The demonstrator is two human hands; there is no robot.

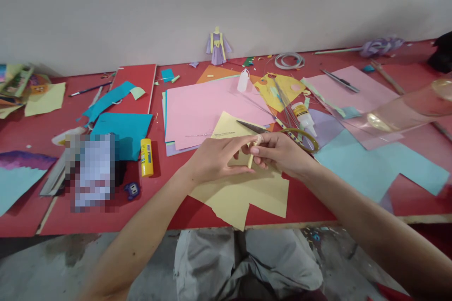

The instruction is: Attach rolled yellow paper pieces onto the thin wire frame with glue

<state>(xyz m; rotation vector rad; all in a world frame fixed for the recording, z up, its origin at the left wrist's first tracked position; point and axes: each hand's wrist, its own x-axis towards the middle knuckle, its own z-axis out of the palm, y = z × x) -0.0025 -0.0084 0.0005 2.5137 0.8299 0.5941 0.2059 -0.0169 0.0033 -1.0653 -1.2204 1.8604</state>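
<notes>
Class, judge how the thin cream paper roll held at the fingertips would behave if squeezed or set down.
The paper roll is probably very light: the right hand merely pinches it. Thin paper, it would likely crush if squeezed. Being round, it may roll on the table.

The small roll (251,156) is looking like matt paper, as is the yellow sheet (247,197); the scissors (277,124) are showing smooth metal blades, the glue bottle (304,117) glossy plastic, the desk (162,167) a matt face.
</notes>
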